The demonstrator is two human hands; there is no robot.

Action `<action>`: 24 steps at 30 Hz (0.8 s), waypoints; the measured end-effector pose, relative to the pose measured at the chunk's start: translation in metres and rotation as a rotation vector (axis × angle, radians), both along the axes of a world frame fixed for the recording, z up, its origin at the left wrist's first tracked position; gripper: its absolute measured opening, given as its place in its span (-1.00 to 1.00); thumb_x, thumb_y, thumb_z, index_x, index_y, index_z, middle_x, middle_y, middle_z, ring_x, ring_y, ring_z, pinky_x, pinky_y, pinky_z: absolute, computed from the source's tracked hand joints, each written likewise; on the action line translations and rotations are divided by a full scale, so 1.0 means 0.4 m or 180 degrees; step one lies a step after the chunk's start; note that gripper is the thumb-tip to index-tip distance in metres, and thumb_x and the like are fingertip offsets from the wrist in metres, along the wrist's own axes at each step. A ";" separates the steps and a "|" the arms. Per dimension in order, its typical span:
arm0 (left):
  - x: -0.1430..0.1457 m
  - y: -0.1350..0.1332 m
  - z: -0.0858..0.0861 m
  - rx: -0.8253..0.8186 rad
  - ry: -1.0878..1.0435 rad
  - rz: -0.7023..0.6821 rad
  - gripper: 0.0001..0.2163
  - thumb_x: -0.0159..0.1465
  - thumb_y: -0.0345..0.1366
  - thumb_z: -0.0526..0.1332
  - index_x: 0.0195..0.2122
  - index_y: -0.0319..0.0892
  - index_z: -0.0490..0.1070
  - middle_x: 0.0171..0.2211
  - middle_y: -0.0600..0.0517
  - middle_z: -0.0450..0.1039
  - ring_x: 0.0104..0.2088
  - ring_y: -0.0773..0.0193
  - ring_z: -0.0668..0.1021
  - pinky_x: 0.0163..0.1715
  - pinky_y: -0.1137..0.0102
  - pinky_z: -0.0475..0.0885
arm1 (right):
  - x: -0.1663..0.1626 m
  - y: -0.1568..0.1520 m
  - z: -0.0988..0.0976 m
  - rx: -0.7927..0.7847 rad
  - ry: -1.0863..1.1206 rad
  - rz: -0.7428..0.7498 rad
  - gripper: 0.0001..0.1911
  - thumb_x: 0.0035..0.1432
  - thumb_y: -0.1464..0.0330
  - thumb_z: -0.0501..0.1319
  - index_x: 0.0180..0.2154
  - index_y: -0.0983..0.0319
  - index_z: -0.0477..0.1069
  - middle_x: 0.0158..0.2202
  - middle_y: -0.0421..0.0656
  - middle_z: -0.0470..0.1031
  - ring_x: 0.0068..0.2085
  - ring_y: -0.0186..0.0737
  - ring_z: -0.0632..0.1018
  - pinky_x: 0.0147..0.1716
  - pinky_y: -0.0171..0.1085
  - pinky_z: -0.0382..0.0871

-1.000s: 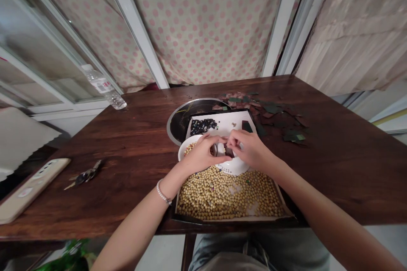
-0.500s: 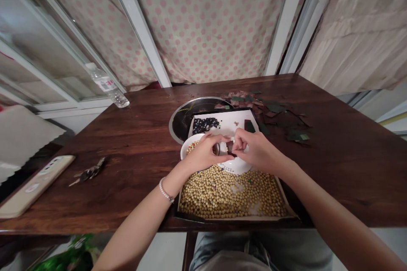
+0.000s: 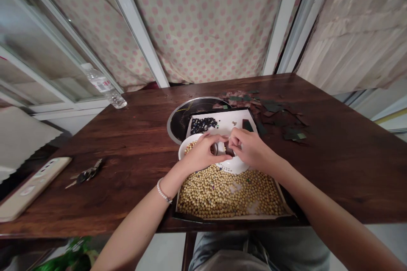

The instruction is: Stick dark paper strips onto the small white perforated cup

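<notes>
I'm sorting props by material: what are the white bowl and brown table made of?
The white perforated bowl looks like glossy plastic, possibly ceramic: drain holes show. The dark brown table looks like varnished wood: grain and sheen.

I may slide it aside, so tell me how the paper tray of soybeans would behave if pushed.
The paper tray looks thin with low curled edges, so it would probably flex. The round soybeans lie loose and would likely roll off.

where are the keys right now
In the head view, the keys lie on the left part of the table, between the beige remote and the soybeans.
</notes>
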State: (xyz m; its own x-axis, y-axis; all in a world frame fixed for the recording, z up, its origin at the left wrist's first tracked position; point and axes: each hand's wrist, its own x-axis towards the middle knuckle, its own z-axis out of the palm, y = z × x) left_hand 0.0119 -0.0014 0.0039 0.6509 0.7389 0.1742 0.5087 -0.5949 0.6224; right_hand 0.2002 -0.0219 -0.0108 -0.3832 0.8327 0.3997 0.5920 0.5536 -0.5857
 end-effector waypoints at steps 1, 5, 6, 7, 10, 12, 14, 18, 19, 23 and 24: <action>-0.001 0.000 -0.001 0.0007 0.0003 0.0001 -0.74 0.10 -0.21 0.32 -0.19 -0.11 0.43 -0.11 0.00 0.52 -0.07 0.13 0.52 0.22 0.00 -0.02 | 0.003 -0.004 0.004 -0.0073 0.0030 0.0106 -0.83 0.03 0.52 0.06 -0.44 0.17 0.08 -0.49 -0.21 0.31 -0.43 -0.28 0.35 -0.44 -0.28 0.16; -0.001 -0.001 -0.002 0.0001 0.0050 0.0015 -0.73 0.09 -0.22 0.33 -0.18 -0.11 0.43 -0.10 0.02 0.52 -0.07 0.15 0.51 0.22 0.03 -0.01 | 0.013 -0.013 0.015 -0.0279 0.0039 0.0269 -0.84 0.01 0.54 0.06 -0.43 0.17 0.11 -0.51 -0.23 0.33 -0.46 -0.30 0.35 -0.48 -0.30 0.15; -0.001 -0.001 -0.001 -0.0005 0.0057 0.0019 -0.73 0.09 -0.22 0.33 -0.18 -0.11 0.43 -0.11 0.03 0.52 -0.07 0.16 0.51 0.23 0.04 -0.01 | 0.013 -0.013 0.015 -0.0299 0.0058 0.0239 -0.84 0.01 0.54 0.06 -0.43 0.17 0.11 -0.51 -0.22 0.34 -0.46 -0.29 0.35 -0.47 -0.30 0.15; -0.001 -0.002 -0.001 -0.0005 0.0053 0.0028 -0.73 0.09 -0.21 0.33 -0.18 -0.11 0.43 -0.11 0.03 0.52 -0.08 0.16 0.52 0.23 0.04 -0.02 | 0.012 -0.011 0.015 -0.0309 0.0092 0.0207 -0.84 0.01 0.54 0.05 -0.43 0.18 0.11 -0.51 -0.21 0.36 -0.46 -0.29 0.36 -0.47 -0.29 0.16; 0.000 -0.002 0.000 -0.0002 0.0035 0.0020 -0.72 0.09 -0.20 0.33 -0.17 -0.11 0.42 -0.10 0.01 0.52 -0.08 0.15 0.52 0.22 0.02 -0.02 | 0.006 -0.002 0.007 -0.0305 0.0221 0.0112 -0.86 0.01 0.53 0.04 -0.43 0.18 0.11 -0.47 -0.18 0.39 -0.42 -0.27 0.40 -0.43 -0.28 0.20; 0.001 -0.002 0.001 0.0003 0.0027 -0.0001 -0.73 0.10 -0.21 0.32 -0.17 -0.11 0.42 -0.10 0.01 0.52 -0.07 0.14 0.52 0.22 0.02 -0.03 | 0.002 0.005 0.001 -0.0302 0.0289 0.0058 -0.86 0.00 0.53 0.04 -0.43 0.19 0.12 -0.45 -0.16 0.40 -0.39 -0.26 0.41 -0.41 -0.28 0.21; 0.001 -0.002 0.001 0.0017 0.0015 -0.0007 -0.73 0.10 -0.22 0.32 -0.17 -0.10 0.42 -0.12 0.02 0.52 -0.09 0.16 0.52 0.23 0.03 -0.02 | 0.000 0.010 -0.003 -0.0303 0.0351 0.0007 -0.86 -0.01 0.54 0.04 -0.42 0.19 0.12 -0.44 -0.16 0.39 -0.39 -0.26 0.41 -0.40 -0.28 0.22; 0.002 -0.002 0.001 0.0059 -0.0003 0.0004 -0.75 0.10 -0.21 0.31 -0.19 -0.10 0.42 -0.19 0.08 0.53 -0.18 0.21 0.53 0.22 0.04 0.00 | -0.002 0.013 -0.006 -0.0251 0.0367 0.0093 -0.85 -0.01 0.54 0.03 -0.40 0.19 0.11 -0.43 -0.18 0.38 -0.40 -0.28 0.41 -0.39 -0.29 0.23; 0.003 -0.002 0.002 0.0064 0.0000 0.0002 -0.75 0.10 -0.20 0.31 -0.20 -0.10 0.43 -0.21 0.08 0.53 -0.21 0.22 0.53 0.22 0.04 0.01 | -0.003 0.013 -0.006 -0.0221 0.0345 0.0137 -0.85 0.00 0.54 0.02 -0.40 0.18 0.11 -0.43 -0.18 0.37 -0.40 -0.27 0.40 -0.39 -0.29 0.23; 0.003 -0.001 0.001 0.0082 0.0018 -0.0018 -0.77 0.10 -0.20 0.31 -0.22 -0.11 0.43 -0.26 0.09 0.53 -0.25 0.24 0.53 0.19 0.06 0.06 | -0.003 0.007 0.004 -0.0101 0.0176 0.0225 -0.81 -0.02 0.57 0.00 -0.42 0.17 0.06 -0.43 -0.18 0.33 -0.38 -0.26 0.38 -0.39 -0.27 0.21; 0.002 -0.001 0.000 0.0090 0.0021 -0.0017 -0.77 0.10 -0.19 0.30 -0.22 -0.11 0.43 -0.26 0.09 0.53 -0.25 0.23 0.53 0.19 0.06 0.07 | -0.002 0.004 0.008 -0.0108 0.0141 0.0263 -0.79 -0.04 0.59 0.00 -0.42 0.17 0.05 -0.44 -0.18 0.32 -0.39 -0.27 0.37 -0.40 -0.27 0.20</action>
